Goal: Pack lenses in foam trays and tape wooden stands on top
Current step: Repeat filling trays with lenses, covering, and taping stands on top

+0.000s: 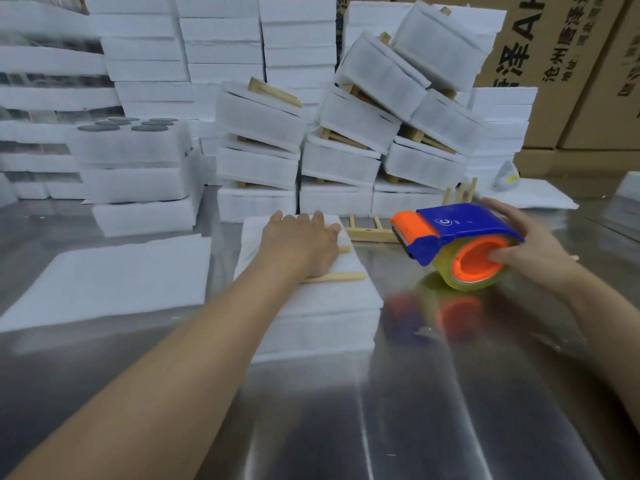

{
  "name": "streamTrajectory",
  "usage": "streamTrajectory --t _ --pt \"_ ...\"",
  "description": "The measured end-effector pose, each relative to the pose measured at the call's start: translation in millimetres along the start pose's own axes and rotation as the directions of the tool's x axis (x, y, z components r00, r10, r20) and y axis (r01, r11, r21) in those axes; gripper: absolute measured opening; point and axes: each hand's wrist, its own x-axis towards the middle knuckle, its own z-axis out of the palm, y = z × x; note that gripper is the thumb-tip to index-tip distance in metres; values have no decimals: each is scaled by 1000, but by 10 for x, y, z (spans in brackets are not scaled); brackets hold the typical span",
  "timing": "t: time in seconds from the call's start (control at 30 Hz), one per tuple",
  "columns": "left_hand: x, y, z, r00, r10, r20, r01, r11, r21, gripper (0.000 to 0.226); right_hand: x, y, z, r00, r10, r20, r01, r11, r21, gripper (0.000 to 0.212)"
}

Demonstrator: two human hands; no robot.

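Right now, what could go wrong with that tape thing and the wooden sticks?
1. The light wooden stand seems untaped on the white foam tray under the flat left hand; it may slip.
2. The blue and orange plastic tape dispenser in the right hand points its toothed blade at that hand; it might scratch.
3. The tilted stacks of white foam packs behind could topple.
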Motion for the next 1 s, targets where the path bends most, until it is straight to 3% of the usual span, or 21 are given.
streamTrajectory --t 0.17,0.23,0.3,0.37,0.47,0.67,0.8,1.0 --pt "125 72 -90 987 -129 95 131 991 -15 52 -19 28 158 990 -71 -121 76 996 35 79" --pt "233 215 -205 995 -72 71 79 991 -106 44 -43 24 177 988 -83 -131 86 996 17 79" --pt "300 386 -229 997 66 -47 -75 971 -226 36 -61 3 170 986 -99 -135 98 995 -14 79" --pt "305 518 -136 988 90 -125 -122 952 -281 31 -70 -15 150 985 -114 -127 109 993 -49 81" --pt "343 568 13 987 95 -130 -129 952 -279 27 -85 -51 124 987 -123 -99 113 988 -107 82" --pt "405 497 17 994 49 -100 -90 885 -456 20 -103 -175 132 987 -144 -70 128 972 -198 77" --pt "424 503 7 998 52 -34 -62 894 -444 20 -114 -267 112 980 -193 -50 177 958 -224 73" --pt "449 504 11 998 41 -45 -58 872 -486 19 -125 -341 115 960 -277 -38 254 921 -295 73"
